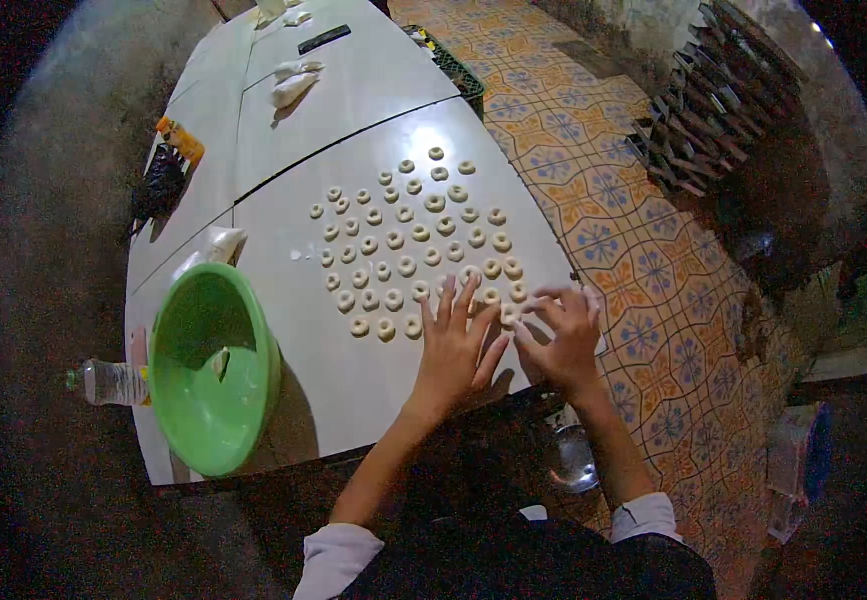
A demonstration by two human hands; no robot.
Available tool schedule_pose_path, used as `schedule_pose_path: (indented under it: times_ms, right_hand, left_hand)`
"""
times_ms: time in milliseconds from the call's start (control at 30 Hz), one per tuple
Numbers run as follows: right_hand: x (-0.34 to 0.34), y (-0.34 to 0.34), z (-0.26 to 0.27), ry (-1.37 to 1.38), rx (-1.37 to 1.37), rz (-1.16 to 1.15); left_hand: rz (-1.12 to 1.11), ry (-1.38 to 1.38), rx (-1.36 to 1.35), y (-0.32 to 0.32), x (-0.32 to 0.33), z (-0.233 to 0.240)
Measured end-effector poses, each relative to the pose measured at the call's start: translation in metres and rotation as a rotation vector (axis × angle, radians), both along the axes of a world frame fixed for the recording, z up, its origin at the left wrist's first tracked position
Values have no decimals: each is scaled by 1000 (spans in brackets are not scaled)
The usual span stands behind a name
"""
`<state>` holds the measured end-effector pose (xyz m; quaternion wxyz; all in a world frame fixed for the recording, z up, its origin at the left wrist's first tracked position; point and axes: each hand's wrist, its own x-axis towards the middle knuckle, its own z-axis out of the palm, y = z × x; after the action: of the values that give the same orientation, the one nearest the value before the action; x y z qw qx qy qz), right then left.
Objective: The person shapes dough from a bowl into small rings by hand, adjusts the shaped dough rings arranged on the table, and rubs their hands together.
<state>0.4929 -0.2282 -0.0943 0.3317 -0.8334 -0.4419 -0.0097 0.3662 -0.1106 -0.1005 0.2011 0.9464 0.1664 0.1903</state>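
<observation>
Many small raw dough rings (406,265) lie in loose rows on a white table (291,390). My left hand (452,349) is palm down at the near rows, its fingers spread and partly covering a few rings; nothing shows in its grasp. To its right, my right hand (568,337) is bent at the table's right edge. Its thumb and fingertips are at the right side of one dough ring (508,315); whether they pinch it or only touch it cannot be told.
On the left stand a green plastic basin (212,420) and a clear bottle (107,382) lying behind it. Plastic bags of white stuff (295,88) (225,244), a black bag (160,184) and an orange-capped bottle (180,141) lie farther off. A green crate (452,67) stands beyond the right edge.
</observation>
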Motion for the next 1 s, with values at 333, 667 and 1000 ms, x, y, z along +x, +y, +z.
schedule_pose_path:
  times_ms: [333, 667, 1000]
  right_hand:
    - [-2, -1, -6, -51, -41, -17]
    - [-3, -1, 0, -64, -57, 0]
    - [-2, -12, 8, 20, -7, 64]
  left_hand:
    - [-16, -8, 9, 0, 5, -7]
    - [-16, 27, -35, 1, 2, 3]
    - [-30, 32, 28, -2, -12, 4]
